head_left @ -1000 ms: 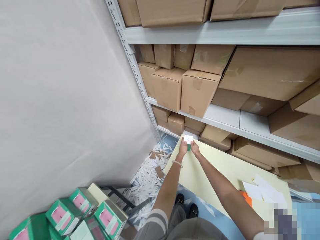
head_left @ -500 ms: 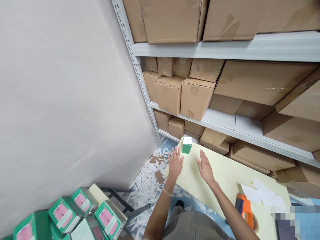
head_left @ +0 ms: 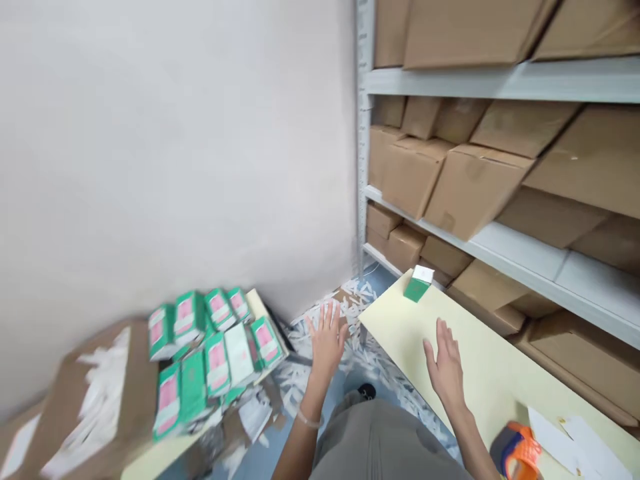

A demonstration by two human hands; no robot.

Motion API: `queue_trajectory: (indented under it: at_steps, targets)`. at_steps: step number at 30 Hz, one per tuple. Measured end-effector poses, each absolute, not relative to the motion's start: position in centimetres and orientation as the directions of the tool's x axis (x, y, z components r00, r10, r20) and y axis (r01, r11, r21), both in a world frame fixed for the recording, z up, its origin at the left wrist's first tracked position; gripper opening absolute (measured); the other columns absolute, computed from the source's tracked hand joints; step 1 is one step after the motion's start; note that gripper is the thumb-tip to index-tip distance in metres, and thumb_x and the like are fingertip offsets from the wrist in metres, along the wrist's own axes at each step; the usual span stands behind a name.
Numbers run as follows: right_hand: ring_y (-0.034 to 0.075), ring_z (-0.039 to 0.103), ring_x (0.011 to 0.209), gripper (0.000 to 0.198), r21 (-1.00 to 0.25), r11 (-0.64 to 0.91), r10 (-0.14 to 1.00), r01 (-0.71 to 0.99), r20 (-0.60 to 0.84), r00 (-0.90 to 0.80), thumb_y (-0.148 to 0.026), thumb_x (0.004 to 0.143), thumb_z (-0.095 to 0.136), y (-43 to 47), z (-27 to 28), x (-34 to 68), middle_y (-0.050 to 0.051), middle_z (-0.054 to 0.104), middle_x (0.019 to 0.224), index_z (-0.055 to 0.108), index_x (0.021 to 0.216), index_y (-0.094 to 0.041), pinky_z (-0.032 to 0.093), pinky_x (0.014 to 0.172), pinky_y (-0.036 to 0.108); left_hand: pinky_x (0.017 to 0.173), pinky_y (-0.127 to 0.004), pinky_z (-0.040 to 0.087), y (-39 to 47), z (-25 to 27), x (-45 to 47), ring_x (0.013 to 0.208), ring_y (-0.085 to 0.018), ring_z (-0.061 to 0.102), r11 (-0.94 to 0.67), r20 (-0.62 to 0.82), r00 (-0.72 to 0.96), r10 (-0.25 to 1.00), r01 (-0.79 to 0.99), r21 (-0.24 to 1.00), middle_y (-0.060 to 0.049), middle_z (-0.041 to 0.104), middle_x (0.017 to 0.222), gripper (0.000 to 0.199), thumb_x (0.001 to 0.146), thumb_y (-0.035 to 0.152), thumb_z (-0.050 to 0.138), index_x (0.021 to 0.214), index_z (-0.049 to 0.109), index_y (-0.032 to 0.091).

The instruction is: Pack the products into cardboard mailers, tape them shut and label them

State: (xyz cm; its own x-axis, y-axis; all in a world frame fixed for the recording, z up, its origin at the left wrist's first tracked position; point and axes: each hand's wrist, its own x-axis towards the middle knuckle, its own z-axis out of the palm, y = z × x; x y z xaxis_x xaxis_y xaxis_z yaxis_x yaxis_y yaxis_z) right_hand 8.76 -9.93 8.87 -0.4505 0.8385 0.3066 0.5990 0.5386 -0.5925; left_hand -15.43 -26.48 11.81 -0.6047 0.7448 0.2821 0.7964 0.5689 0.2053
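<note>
My left hand (head_left: 327,340) hangs over the paper-strewn floor between two tables, fingers spread and nothing in it. Over the pale yellow table (head_left: 480,333) is my right hand (head_left: 447,363), empty, its thumb apart from the fingers. A small green box with a white top (head_left: 419,283) stands at that table's far left corner, apart from both hands. Several green boxes with pink panels (head_left: 217,363) sit in rows on another table to the left.
An orange and dark blue tape dispenser (head_left: 523,450) and white papers (head_left: 570,440) lie on the right table. Shelving (head_left: 500,83) packed with cardboard cartons (head_left: 493,183) stands behind. An open carton (head_left: 137,373) of white paper strips is at left. Paper shreds (head_left: 360,373) cover the floor.
My view has turned left, bringing more green boxes and the open carton into sight. Both hands stay empty. The small green box remains on the table corner.
</note>
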Motion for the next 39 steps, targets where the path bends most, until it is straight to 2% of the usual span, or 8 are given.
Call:
queue_trajectory:
  at_steps: [4, 9, 15, 19, 22, 29, 35, 39]
  targets:
    - [0.03, 0.023, 0.149, 0.063, -0.536, 0.717, 0.673, 0.446, 0.364, -0.644, -0.047, 0.1, 0.032, -10.4, 12.5, 4.5, 0.011, 0.029, 0.161, 0.022, 0.158, -0.022, 0.021, 0.118, 0.06, 0.119, -0.066, -0.004, -28.6, 15.8, -13.7, 0.152, -0.029, 0.017, 0.698, 0.304, -0.746, 0.592, 0.663, 0.269, -0.006, 0.025, 0.162, 0.061, 0.1, 0.039, 0.037, 0.157, 0.02, 0.028]
    - [0.027, 0.025, 0.149, 0.06, -0.496, 0.861, 0.336, 0.114, 0.385, -0.86, -0.046, 0.1, 0.035, -14.0, 15.1, 0.2, 0.009, 0.035, 0.159, 0.027, 0.156, -0.025, 0.022, 0.12, 0.054, 0.12, -0.063, -0.004, -36.0, 16.9, -8.6, 0.152, -0.03, 0.014, 0.846, 0.299, -0.886, 0.353, 0.44, 0.303, -0.004, 0.024, 0.162, 0.061, 0.1, 0.041, 0.036, 0.157, 0.018, 0.031]
    - [0.032, 0.033, 0.144, 0.069, -0.634, 0.76, 0.107, -0.14, 0.335, -0.936, -0.051, 0.098, 0.039, -23.8, 14.0, -2.6, 0.014, 0.037, 0.157, 0.022, 0.158, -0.02, 0.03, 0.115, 0.055, 0.118, -0.068, 0.002, -50.5, 16.2, -0.5, 0.152, -0.032, 0.012, 0.97, 0.252, -0.96, -0.125, -0.065, 0.234, -0.005, 0.022, 0.163, 0.06, 0.1, 0.042, 0.036, 0.157, 0.021, 0.03]
    - [0.034, 0.038, 0.14, 0.072, -0.693, 0.675, -0.033, -0.252, 0.312, -0.949, -0.054, 0.096, 0.042, -30.0, 13.2, -3.5, 0.018, 0.042, 0.152, 0.025, 0.156, -0.019, 0.035, 0.11, 0.055, 0.117, -0.069, 0.011, -58.3, 17.3, 4.2, 0.153, -0.032, 0.01, 0.897, 0.263, -0.862, -0.434, -0.384, 0.219, -0.006, 0.02, 0.164, 0.062, 0.1, 0.043, 0.035, 0.157, 0.017, 0.028]
    - [0.034, 0.044, 0.136, 0.072, -0.709, 0.635, -0.114, -0.308, 0.309, -0.944, -0.055, 0.095, 0.043, -33.8, 13.5, -4.6, 0.018, 0.047, 0.147, 0.026, 0.156, -0.019, 0.038, 0.107, 0.054, 0.116, -0.07, 0.012, -61.5, 17.7, 5.8, 0.153, -0.033, 0.01, 0.82, 0.281, -0.772, -0.57, -0.519, 0.239, -0.007, 0.018, 0.164, 0.063, 0.1, 0.044, 0.034, 0.158, 0.013, 0.028]
    - [0.034, 0.049, 0.129, 0.071, -0.695, 0.594, -0.194, -0.406, 0.365, -0.91, -0.054, 0.095, 0.044, -43.3, 14.2, -8.3, 0.018, 0.054, 0.139, 0.028, 0.154, -0.019, 0.04, 0.104, 0.053, 0.117, -0.068, 0.005, -67.9, 15.4, 4.4, 0.152, -0.03, 0.014, 0.798, 0.241, -0.765, -0.597, -0.535, 0.278, -0.007, 0.021, 0.163, 0.065, 0.1, 0.043, 0.036, 0.158, 0.012, 0.029]
    - [0.034, 0.055, 0.121, 0.071, -0.725, 0.585, -0.1, -0.365, 0.382, -0.919, -0.056, 0.093, 0.047, -54.2, 13.5, -11.4, 0.018, 0.058, 0.134, 0.033, 0.153, -0.018, 0.043, 0.1, 0.051, 0.118, -0.067, 0.002, -79.3, 15.8, 1.4, 0.152, -0.029, 0.012, 0.819, 0.282, -0.772, -0.57, -0.505, 0.273, -0.008, 0.02, 0.164, 0.064, 0.1, 0.042, 0.035, 0.158, 0.012, 0.027]
    - [0.033, 0.055, 0.121, 0.07, -0.72, 0.588, -0.102, -0.368, 0.385, -0.917, -0.055, 0.093, 0.047, -61.0, 13.3, -13.2, 0.017, 0.059, 0.132, 0.034, 0.152, -0.018, 0.044, 0.1, 0.05, 0.119, -0.066, 0.005, -86.7, 16.5, -1.1, 0.152, -0.031, 0.014, 0.843, 0.314, -0.784, -0.535, -0.469, 0.264, -0.009, 0.022, 0.163, 0.065, 0.1, 0.044, 0.036, 0.158, 0.014, 0.026]
